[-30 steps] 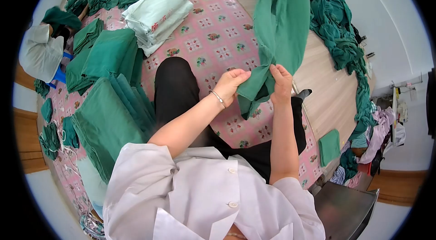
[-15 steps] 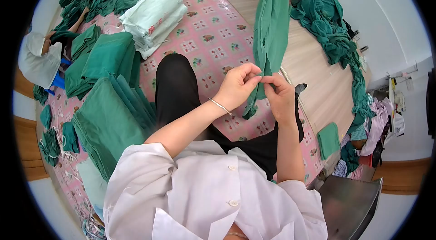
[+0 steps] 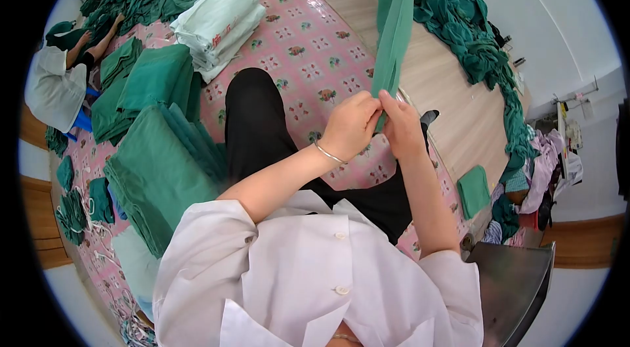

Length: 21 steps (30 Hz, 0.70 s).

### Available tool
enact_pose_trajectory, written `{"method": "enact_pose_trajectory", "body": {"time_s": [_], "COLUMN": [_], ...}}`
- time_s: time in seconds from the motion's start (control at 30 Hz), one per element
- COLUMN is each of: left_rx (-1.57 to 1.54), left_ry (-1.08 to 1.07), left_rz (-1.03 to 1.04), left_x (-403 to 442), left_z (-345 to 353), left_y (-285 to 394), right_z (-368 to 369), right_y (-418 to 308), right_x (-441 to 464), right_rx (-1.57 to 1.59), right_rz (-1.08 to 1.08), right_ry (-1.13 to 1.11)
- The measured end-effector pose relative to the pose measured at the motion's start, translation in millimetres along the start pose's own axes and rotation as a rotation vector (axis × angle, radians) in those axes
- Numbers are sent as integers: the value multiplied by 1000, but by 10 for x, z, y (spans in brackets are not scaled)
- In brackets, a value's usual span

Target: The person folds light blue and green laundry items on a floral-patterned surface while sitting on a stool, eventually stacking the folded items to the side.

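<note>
A long strip of green cloth (image 3: 395, 32) stretches away from me toward the top of the head view, gathered into lengthwise folds. Its near end is pinched between my two hands, which meet at the fingertips. My left hand (image 3: 353, 124), with a bracelet at the wrist, is closed on the cloth's left edge. On the other side, my right hand (image 3: 402, 127) grips it with the thumb uppermost. What holds the far end is out of view.
Folded green cloths (image 3: 161, 173) are stacked at my left. Beyond them lies a white wrapped bundle (image 3: 220, 26) on the pink patterned mat (image 3: 308, 38). A small folded green cloth (image 3: 474, 191) and a dark metal surface (image 3: 508, 281) are at right. Another person (image 3: 56, 84) sits far left.
The cloth has narrowed from a loose, wide sheet into a tighter folded strip. My hands have shifted slightly, and the loose end below them is now mostly hidden.
</note>
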<state>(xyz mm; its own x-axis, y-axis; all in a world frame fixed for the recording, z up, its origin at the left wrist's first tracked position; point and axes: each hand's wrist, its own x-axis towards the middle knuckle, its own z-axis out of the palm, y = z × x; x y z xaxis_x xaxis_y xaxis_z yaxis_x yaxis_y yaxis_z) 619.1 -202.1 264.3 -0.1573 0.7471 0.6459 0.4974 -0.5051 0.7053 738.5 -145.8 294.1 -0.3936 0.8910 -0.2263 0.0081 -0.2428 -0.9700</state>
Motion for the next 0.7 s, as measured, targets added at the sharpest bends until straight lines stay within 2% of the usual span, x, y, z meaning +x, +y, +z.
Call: {"method": "enact_pose_trajectory", "body": {"time_s": [0.1,0.17,0.2,0.23,0.27,0.33,0.37,0.4,0.5,0.53,0.6,0.67,0.7], "left_rx": [-100,-105,-106,-84,-61,21,106,106,365,364,419,451,488], "left_ry": [49,222,225,202,178,144,107,112,69,73,189,167,146], "left_rz": [21,58,62,-21,-104,-166,-234,-229,-457,-454,-626,-667,-709], "left_x": [33,68,88,97,104,127,123,97,-11,-27,3,67,110], "left_z": [1,-20,-9,30,73,169,227,296,473,469,376,214,127], "left_y": [-113,-131,-169,-233,-312,-515,-635,-772,-1197,-1349,-1641,-1772,-1841], "right_z": [-8,50,85,105,70,247,309,445,300,-127,-116,10,-22], "right_y": [-103,-325,-526,-716,-888,-1371,-1604,-1817,-2405,-2749,-3094,-3157,-3201], "right_x": [223,299,300,317,413,266,189,85,95,328,98,-225,-272], "right_rx": [27,59,53,46,-161,110,97,119,159,184,232,235,260], "right_rz": [-46,-96,-161,-225,-429,-340,-357,-394,-550,-476,-352,-644,-661], "right_ry": [-19,-25,-56,-87,-95,-157,-148,-40,-239,-487,-632,-322,-270]}}
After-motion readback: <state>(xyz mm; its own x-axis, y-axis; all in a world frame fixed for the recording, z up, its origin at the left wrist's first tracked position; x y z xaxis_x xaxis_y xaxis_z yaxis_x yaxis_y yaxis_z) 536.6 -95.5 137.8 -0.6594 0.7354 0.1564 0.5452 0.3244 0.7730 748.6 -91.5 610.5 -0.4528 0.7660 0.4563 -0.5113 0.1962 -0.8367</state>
